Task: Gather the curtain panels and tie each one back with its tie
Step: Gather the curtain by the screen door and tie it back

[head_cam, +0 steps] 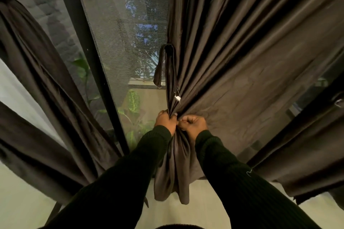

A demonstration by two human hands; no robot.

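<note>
Left hand point(165, 121) and right hand point(192, 123), each grip closed on bunched brown curtain point(242, 57), loose tie point(163, 65) hanging just above the grips, window screen point(119, 29) left of them.

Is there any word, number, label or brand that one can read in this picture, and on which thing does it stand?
None can be read.
The small white tag on the curtain panel, above the hands, shows no legible writing.

Head-worn view, downward, close up
</note>
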